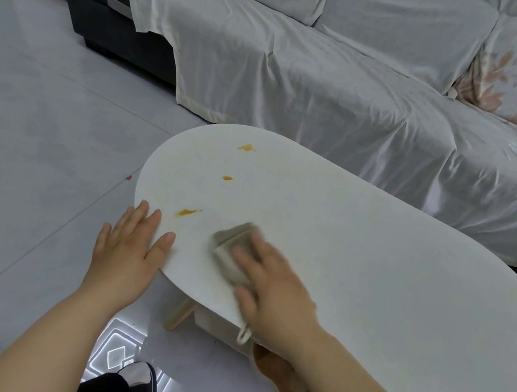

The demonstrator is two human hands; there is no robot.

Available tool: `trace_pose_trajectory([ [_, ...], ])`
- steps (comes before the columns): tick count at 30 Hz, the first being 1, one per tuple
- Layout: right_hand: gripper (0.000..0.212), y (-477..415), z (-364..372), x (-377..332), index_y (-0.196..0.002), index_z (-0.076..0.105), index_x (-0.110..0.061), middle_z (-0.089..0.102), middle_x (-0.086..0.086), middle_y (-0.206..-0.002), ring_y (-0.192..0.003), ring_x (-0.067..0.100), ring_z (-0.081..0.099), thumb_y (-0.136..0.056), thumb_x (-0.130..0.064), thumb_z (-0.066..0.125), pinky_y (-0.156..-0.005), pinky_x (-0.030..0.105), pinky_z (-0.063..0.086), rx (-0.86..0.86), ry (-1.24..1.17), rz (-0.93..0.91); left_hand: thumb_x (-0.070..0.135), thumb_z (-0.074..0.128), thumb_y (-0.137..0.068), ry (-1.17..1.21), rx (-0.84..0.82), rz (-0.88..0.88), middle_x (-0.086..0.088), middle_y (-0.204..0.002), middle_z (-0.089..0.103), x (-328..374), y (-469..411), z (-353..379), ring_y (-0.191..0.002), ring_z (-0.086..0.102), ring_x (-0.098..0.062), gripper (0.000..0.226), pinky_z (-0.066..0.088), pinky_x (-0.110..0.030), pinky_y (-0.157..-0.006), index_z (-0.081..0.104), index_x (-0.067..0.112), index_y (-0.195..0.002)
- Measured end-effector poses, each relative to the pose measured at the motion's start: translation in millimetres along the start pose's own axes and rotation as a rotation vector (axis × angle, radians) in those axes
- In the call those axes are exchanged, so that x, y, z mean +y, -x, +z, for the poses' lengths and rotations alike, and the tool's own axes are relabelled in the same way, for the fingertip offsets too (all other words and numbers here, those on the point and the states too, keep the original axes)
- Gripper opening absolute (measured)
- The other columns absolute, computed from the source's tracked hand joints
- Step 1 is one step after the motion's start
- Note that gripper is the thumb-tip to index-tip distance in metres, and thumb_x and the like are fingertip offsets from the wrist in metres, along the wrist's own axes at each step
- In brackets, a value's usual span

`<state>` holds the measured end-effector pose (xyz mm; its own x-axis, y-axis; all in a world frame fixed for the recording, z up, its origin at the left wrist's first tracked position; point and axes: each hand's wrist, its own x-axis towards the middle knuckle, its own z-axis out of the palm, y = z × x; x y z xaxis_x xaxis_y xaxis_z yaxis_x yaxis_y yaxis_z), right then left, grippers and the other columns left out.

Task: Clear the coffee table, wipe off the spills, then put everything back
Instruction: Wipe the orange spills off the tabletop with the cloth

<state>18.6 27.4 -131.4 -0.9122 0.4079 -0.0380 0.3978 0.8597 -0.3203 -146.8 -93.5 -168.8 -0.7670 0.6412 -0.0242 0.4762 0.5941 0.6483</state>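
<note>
A: In the head view, which step is in hand?

B: The wiping step, I judge. The tabletop point(355, 274) carries nothing except the cloth, so the clearing looks done. The right hand point(272, 283) presses a folded grey-beige cloth point(231, 251) flat on the near left part of the tabletop. The hand and cloth are blurred, which suggests motion.

A: How are the fingers of that hand?

B: They lie spread over the cloth and hold it down by pressing. They are not curled around it. A small loop of the cloth point(243, 335) hangs over the near edge.

A: And the other hand?

B: The left hand point(130, 244) rests flat at the left rim of the tabletop, fingers apart, holding nothing. It seems to steady the table.

A: Where are the spills?

B: Three orange-yellow spots are on the left end. The nearest spill point(187, 212) is just beside the left hand's fingertips, left and a little far from the cloth. A small middle spill point(227, 178) lies farther, and the far spill point(246, 147) is near the far edge, toward the sofa point(330, 90).

A: What does the next move call for?

B: Probably to slide the cloth to the left and far, over the nearest spot, then onward to the other two, with steady pressure. Putting things back is not yet begun.
</note>
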Motion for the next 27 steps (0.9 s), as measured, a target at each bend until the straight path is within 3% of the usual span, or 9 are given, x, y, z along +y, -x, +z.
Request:
trace_pose_trajectory([
  [2,0.051,2,4,-5,-0.137,0.034,-0.024,0.012,0.003,-0.155,-0.141,0.023,0.017,-0.087,-0.028,0.043,-0.114,0.030,0.016,-0.070,-0.028,-0.199,0.034,0.033,-0.092,0.008,0.024,0.003,0.001,-0.155,0.011,-1,-1,-1,-0.143,0.005,-0.013,0.051,-0.004,-0.034,-0.114,0.026,0.018,-0.140],
  [4,0.048,-6,-5,11,-0.134,0.041,-0.022,0.021,0.005,-0.152,-0.138,0.026,0.026,-0.086,-0.025,0.046,-0.113,0.033,0.019,-0.074,-0.005,-0.242,0.033,0.036,-0.092,-0.012,0.031,0.007,0.001,-0.156,0.010,0,-1,2,-0.143,0.004,-0.014,0.052,-0.004,-0.033,-0.113,0.024,0.018,-0.140],
  [8,0.047,-39,-25,48,-0.137,0.034,-0.027,0.017,-0.002,-0.154,-0.137,0.017,0.027,-0.091,-0.018,0.043,-0.111,0.025,0.017,0.073,0.055,0.052,0.034,0.043,-0.089,0.005,0.030,-0.004,0.001,-0.156,0.008,2,-2,3,-0.143,0.002,-0.014,0.058,-0.004,-0.032,-0.113,0.023,0.017,-0.140],
  [11,0.052,-48,-19,38,-0.137,0.033,-0.028,0.015,-0.006,-0.155,-0.138,0.018,0.023,-0.088,-0.033,0.048,-0.109,0.028,0.023,0.137,-0.024,0.214,0.032,0.044,-0.089,0.026,0.037,-0.011,0.001,-0.155,0.012,2,-3,0,-0.143,0.006,-0.014,0.056,-0.003,-0.032,-0.114,0.027,0.015,-0.139],
  [13,0.063,-37,-11,24,-0.137,0.035,-0.027,0.018,-0.003,-0.154,-0.137,0.019,0.027,-0.080,-0.039,0.059,-0.109,0.030,0.027,0.073,-0.049,0.039,0.030,0.042,-0.090,0.046,0.051,-0.015,0.000,-0.154,0.015,4,-3,-1,-0.142,0.008,-0.015,0.052,-0.002,-0.032,-0.114,0.029,0.014,-0.138],
  [16,0.051,-17,-1,11,-0.119,0.058,-0.013,0.050,0.014,-0.136,-0.119,0.033,0.054,-0.070,-0.022,0.066,-0.094,0.043,0.046,0.026,0.037,-0.347,0.028,0.042,-0.090,0.040,0.074,-0.011,-0.001,-0.154,0.018,5,-2,-1,-0.142,0.012,-0.016,0.050,0.000,-0.032,-0.114,0.032,0.013,-0.137],
  [18,0.045,-23,-6,24,-0.113,0.063,-0.009,0.056,0.019,-0.128,-0.110,0.038,0.059,-0.068,-0.014,0.066,-0.090,0.051,0.047,0.033,0.042,-0.412,0.030,0.044,-0.089,0.031,0.089,-0.006,-0.001,-0.153,0.019,5,-2,1,-0.142,0.013,-0.017,0.051,-0.001,-0.032,-0.114,0.033,0.014,-0.136],
  [23,0.046,-81,-30,79,-0.129,0.047,-0.013,0.034,0.010,-0.147,-0.129,0.029,0.043,-0.084,-0.010,0.055,-0.108,0.033,0.031,0.137,0.013,0.007,0.033,0.049,-0.086,0.044,0.147,-0.020,-0.003,-0.150,0.028,4,-3,4,-0.139,0.017,-0.019,0.050,0.001,-0.033,-0.114,0.041,0.011,-0.131],
  [27,0.046,-110,-30,81,-0.130,0.046,-0.020,0.031,-0.002,-0.150,-0.131,0.027,0.036,-0.086,-0.010,0.046,-0.103,0.031,0.031,0.309,-0.053,0.349,0.034,0.050,-0.085,0.066,0.218,-0.058,-0.008,-0.148,0.029,13,-9,10,-0.138,0.019,-0.022,0.050,0.005,-0.037,-0.115,0.042,0.010,-0.129],
])
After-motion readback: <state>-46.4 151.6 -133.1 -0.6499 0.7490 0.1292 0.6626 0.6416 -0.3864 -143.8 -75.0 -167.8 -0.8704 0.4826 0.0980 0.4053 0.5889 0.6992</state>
